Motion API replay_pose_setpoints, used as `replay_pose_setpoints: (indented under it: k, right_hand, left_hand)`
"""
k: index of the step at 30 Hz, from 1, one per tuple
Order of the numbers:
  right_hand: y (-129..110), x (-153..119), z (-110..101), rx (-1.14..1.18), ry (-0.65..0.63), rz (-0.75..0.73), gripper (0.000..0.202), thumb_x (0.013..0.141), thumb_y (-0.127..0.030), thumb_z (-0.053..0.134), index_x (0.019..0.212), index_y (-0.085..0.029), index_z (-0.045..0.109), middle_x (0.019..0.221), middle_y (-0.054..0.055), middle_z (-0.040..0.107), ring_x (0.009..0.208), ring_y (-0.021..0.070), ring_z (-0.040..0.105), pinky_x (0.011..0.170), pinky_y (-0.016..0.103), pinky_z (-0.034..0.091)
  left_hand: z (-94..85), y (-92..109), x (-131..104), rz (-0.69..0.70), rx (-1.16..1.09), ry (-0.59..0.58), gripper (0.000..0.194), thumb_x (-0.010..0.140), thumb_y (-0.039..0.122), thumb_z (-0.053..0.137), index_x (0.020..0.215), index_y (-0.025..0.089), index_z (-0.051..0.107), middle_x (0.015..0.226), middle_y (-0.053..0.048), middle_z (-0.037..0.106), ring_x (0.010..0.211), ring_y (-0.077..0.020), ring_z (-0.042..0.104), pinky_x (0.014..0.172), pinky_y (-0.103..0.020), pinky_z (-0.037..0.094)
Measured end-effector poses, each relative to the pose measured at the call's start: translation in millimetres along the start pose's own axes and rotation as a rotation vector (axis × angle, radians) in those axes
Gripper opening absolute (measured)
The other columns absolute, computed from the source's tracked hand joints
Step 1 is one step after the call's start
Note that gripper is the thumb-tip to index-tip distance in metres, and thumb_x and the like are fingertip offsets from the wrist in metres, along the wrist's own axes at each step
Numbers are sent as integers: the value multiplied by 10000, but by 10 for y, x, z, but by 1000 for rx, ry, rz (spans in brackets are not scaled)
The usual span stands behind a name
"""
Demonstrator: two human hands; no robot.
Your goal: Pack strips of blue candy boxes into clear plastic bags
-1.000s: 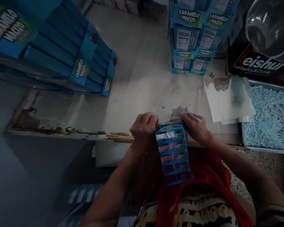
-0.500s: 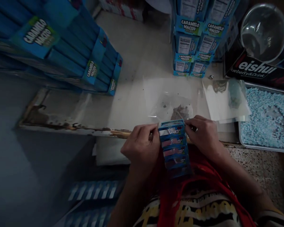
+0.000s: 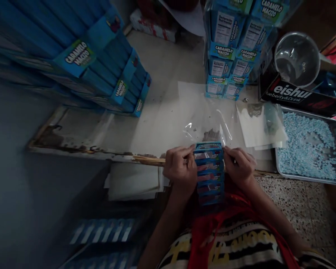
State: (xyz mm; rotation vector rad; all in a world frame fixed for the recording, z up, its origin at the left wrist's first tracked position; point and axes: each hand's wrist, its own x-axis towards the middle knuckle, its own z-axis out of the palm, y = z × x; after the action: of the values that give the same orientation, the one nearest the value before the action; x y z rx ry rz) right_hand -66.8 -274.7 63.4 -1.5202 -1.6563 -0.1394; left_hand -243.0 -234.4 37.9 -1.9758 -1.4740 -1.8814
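Observation:
A row of several small blue candy boxes [image 3: 209,175] stands against my body at the table's front edge, inside a clear plastic bag [image 3: 208,121]. The bag's loose mouth spreads over the table beyond the boxes. My left hand [image 3: 180,162] is closed, pinching the plastic at the near-left upper corner of the row. On the other side, my right hand [image 3: 239,164] pinches the plastic at the right upper corner. The fingertips partly cover the spots they grip.
Blue cartons [image 3: 100,63] are stacked at the left, and bagged blue boxes [image 3: 226,67] stand at the back. On the right are a clear pitcher [image 3: 296,59], a black carton [image 3: 285,91], plastic sheets [image 3: 254,129] and a metal tray [image 3: 310,178] of pale blue pieces. More boxes [image 3: 100,231] sit low left.
Both hands and the bagged boxes have shifted slightly right in view. The bag's mouth stands more spread above the boxes. The camera view has also shifted a little.

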Motion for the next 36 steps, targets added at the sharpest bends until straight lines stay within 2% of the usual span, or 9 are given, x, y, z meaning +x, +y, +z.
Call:
replay_pose_setpoints:
  k: [3, 7, 9, 16, 21, 27, 30, 33, 36]
  right_hand:
    - [13, 99, -81, 69, -4, 64, 254, 1028, -243, 594, 890, -236, 808, 781, 54, 775, 653, 160, 707, 625, 295, 523]
    - [-50, 362, -240, 349, -245, 344, 97, 832, -186, 716, 757, -220, 765, 814, 16, 767, 654, 130, 679, 577, 247, 515]
    - [-96, 404, -271, 441, -247, 348, 105, 791, -130, 736, 717, -205, 730, 754, -10, 745, 624, 111, 663, 541, 215, 495]
    - [-20, 65, -207, -38, 69, -395, 67, 1031, -129, 717, 1015, -181, 758, 930, 37, 813, 773, 119, 748, 707, 245, 582]
    - [182, -11, -218, -15, -6, -435, 166, 1059, -147, 706, 1222, -166, 733, 1050, 56, 840, 893, 142, 793, 791, 268, 622]
    - [193, -133, -95, 34, -24, -394, 139, 1063, -149, 681, 1194, -181, 717, 1041, 63, 846, 919, 152, 810, 817, 273, 625]
    - [224, -207, -20, 44, -8, -389, 132, 1079, -154, 635, 1181, -194, 708, 1052, 74, 839, 954, 174, 809, 838, 295, 624]
    - [264, -231, 40, 42, -4, -353, 143, 1089, -169, 608, 1174, -209, 716, 1060, 83, 827, 946, 192, 798, 827, 317, 625]
    - [248, -214, 89, 77, 7, -298, 156, 1067, -136, 643, 1182, -209, 719, 1056, 72, 825, 932, 181, 793, 835, 308, 628]
  left_hand:
    - [22, -11, 108, -18, -60, -38, 148, 1020, 116, 706, 901, 203, 713, 886, -28, 729, 863, -168, 705, 819, -298, 558]
    - [-124, 30, 367, -165, -56, -344, 171, 935, 100, 736, 800, 199, 699, 807, 10, 716, 767, -152, 693, 705, -258, 500]
    - [-217, 76, 423, -189, 46, -411, 147, 891, 77, 757, 811, 195, 721, 811, 18, 737, 731, -148, 697, 671, -259, 475]
    - [-230, -51, 117, 187, 117, -131, 131, 932, 33, 783, 992, 150, 786, 908, -54, 822, 808, -176, 794, 809, -247, 601]
    - [-179, -198, 68, 278, 5, 33, 254, 838, -31, 854, 962, 171, 764, 925, -34, 797, 790, -140, 765, 845, -245, 635]
    - [-265, -376, -306, 278, 3, -29, 292, 864, -17, 816, 1055, 185, 725, 1030, -50, 791, 936, -159, 794, 901, -280, 648]
    - [-180, -523, -475, 177, 37, -62, 92, 931, 170, 790, 985, 196, 719, 964, -49, 770, 901, -192, 786, 855, -335, 647]
    - [-25, -652, -485, 6, 91, -65, 166, 939, 326, 732, 1010, 182, 691, 929, -57, 754, 839, -210, 758, 788, -335, 613]
    - [41, -711, -399, 60, 136, -178, 167, 949, 218, 697, 1112, 180, 688, 984, -45, 760, 843, -175, 736, 756, -263, 542]
